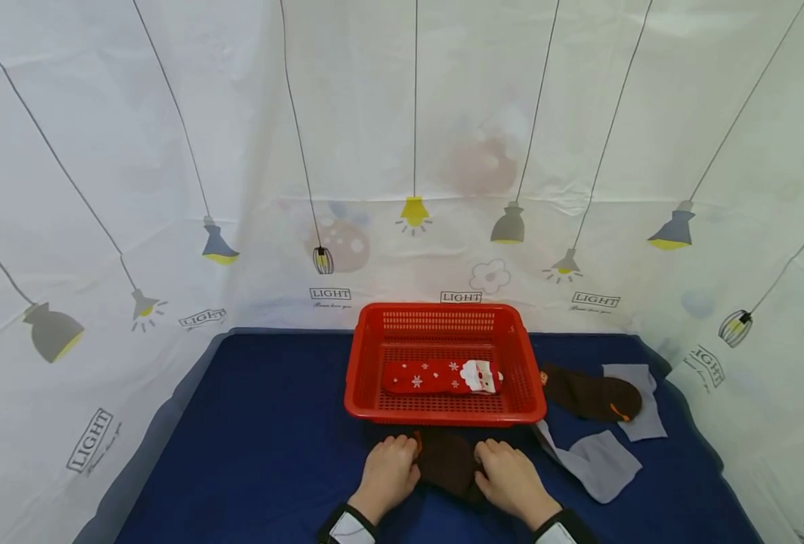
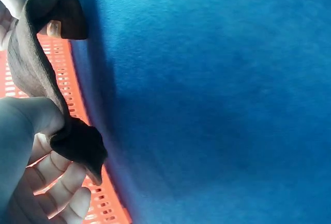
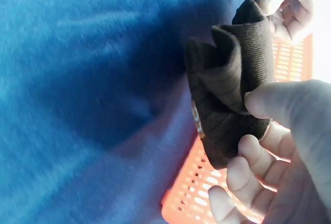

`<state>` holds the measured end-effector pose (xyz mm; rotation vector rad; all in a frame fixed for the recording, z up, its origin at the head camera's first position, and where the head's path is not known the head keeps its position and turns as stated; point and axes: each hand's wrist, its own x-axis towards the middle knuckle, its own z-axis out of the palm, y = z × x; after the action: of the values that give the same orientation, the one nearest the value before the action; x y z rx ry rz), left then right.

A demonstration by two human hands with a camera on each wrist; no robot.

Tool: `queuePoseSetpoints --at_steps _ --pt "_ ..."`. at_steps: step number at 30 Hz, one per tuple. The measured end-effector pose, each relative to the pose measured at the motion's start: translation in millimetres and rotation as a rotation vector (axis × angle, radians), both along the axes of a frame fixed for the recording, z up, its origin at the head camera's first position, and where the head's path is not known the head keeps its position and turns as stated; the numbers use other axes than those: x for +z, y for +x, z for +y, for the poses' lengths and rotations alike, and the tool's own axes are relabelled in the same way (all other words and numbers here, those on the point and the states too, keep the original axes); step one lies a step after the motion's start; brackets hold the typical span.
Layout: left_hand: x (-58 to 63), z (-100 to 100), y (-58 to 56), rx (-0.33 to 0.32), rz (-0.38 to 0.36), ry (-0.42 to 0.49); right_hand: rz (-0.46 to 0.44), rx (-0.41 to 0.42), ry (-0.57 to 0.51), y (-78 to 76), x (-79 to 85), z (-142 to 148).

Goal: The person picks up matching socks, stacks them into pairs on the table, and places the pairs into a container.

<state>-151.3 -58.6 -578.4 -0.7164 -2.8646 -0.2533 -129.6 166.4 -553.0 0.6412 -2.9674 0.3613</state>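
Where both hands (image 1: 390,470) (image 1: 511,477) pinch the brown sock (image 1: 446,462), they partly cover it.

Left grip (image 1: 390,470) and right grip (image 1: 511,477) side by side, apart, backs up, each pinching between thumb (image 3: 279,100) and fingers (image 3: 245,175). Wrists (image 1: 366,508) angled inward, forearms (image 1: 350,527) sleeved, reaching forward.

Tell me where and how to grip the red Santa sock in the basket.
Probably best to pinch the red Santa sock mid-length, across its narrow width, coming straight down from above: it lies flat on the floor of the red basket, whose walls ring it but leave the top open.
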Motion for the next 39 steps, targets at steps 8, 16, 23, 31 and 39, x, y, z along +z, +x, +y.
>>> queuePoseSetpoints --at_steps 8,16,23,31,39 --pt "-5.3 -15 4.8 0.067 0.000 0.009 -0.004 0.041 -0.006 -4.3 -10.4 -14" --pt "-5.4 -29 9.5 0.178 0.025 0.008 0.085 0.027 -0.041 -8.5 -22.0 -27" --pt "-5.3 -42 14.2 0.242 0.040 0.017 0.007 0.019 -0.042 -8.4 -28.5 -33" --pt "-3.5 -52 19.9 0.320 0.101 0.015 -0.009 -0.007 -0.052 -7.7 -35.4 -31" --pt "-10.4 -55 27.7 0.336 0.078 -0.004 -0.041 0.022 -0.037 -7.0 -42.2 -29"
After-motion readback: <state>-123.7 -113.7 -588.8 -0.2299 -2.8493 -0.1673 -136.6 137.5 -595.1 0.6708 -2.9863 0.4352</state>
